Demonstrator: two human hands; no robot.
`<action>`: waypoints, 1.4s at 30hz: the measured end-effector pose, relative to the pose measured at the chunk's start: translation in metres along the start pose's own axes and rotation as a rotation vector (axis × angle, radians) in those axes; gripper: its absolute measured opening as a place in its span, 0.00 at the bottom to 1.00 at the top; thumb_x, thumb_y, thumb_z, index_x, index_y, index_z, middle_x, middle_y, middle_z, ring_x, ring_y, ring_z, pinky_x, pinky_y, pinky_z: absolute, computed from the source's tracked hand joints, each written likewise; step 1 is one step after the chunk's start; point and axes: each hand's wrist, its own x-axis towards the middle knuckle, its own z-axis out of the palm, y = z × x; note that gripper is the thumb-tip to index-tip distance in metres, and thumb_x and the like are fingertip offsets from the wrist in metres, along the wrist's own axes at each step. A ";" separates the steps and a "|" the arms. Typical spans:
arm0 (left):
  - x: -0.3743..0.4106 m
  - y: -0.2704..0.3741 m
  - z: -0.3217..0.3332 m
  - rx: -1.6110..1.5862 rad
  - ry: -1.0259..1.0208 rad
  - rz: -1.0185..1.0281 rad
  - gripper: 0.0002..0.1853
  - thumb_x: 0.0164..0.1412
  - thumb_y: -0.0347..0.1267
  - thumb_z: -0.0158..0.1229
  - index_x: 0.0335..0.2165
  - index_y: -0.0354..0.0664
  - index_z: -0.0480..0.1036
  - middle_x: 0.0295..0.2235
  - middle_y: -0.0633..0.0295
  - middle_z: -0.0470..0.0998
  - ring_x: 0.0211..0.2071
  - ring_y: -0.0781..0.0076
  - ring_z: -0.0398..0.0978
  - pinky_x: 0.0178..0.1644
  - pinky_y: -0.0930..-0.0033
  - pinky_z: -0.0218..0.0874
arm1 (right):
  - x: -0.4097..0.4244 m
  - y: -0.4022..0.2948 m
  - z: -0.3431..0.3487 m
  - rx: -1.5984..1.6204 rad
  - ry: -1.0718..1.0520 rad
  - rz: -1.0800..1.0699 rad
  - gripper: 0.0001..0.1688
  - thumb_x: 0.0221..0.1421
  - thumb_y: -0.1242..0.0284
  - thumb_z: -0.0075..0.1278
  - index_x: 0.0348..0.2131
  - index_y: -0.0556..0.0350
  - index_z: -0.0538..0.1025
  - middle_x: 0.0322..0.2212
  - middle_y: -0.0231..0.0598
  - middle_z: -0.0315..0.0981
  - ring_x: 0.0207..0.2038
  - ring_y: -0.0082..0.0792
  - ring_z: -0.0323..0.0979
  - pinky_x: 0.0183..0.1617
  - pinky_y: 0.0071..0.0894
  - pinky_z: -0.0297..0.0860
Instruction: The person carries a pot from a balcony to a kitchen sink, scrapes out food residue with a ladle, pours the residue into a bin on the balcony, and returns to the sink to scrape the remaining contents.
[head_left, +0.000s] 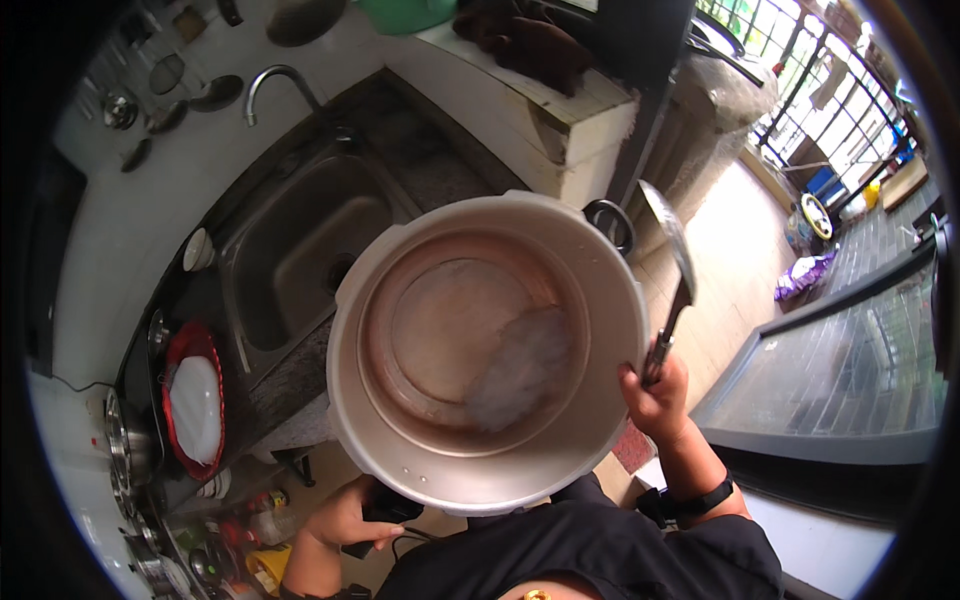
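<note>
A large metal pot (480, 480), shaped like a pressure cooker body without a lid, is held up in front of me. A shallow layer of cloudy liquid (525, 367) lies at the bottom, to the right. My left hand (345, 514) grips the pot's black handle (390, 504) at the lower left. In my right hand (660, 397) is a metal ladle (679, 262), its bowl pointing up beside the pot's right rim. The pot's second black handle (611, 225) sticks out at the upper right, with no hand on it.
Behind the pot is a stainless steel sink (300, 247) with a curved faucet (277, 71). A red basket (191, 337) and a small white bowl (199, 250) stand on the dark counter. A glass door (817, 367) stands at the right. Utensils hang on the left wall.
</note>
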 end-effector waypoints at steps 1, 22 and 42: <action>0.006 0.004 -0.001 0.033 -0.020 -0.012 0.26 0.50 0.18 0.58 0.47 0.27 0.58 0.20 0.60 0.71 0.18 0.76 0.70 0.22 0.75 0.62 | -0.006 -0.002 -0.014 -0.022 -0.002 0.060 0.04 0.46 0.81 0.48 0.28 0.60 0.71 0.16 0.29 0.64 0.20 0.23 0.62 0.25 0.26 0.59; 0.325 0.019 0.163 -0.453 -0.813 -0.817 0.30 0.53 0.21 0.49 0.56 0.33 0.53 0.24 0.64 0.63 0.11 0.88 0.53 0.12 0.85 0.48 | -0.160 0.117 -0.236 -0.452 0.692 0.641 0.15 0.47 0.71 0.56 0.32 0.66 0.74 0.21 0.54 0.72 0.23 0.51 0.69 0.30 0.38 0.67; 0.648 0.107 0.308 -0.130 -0.734 -0.545 0.04 0.55 0.25 0.49 0.26 0.34 0.63 0.16 0.71 0.59 0.12 0.86 0.53 0.15 0.82 0.47 | -0.068 0.191 -0.338 -0.102 0.764 0.760 0.11 0.52 0.74 0.53 0.35 0.64 0.74 0.17 0.26 0.61 0.22 0.18 0.56 0.26 0.22 0.59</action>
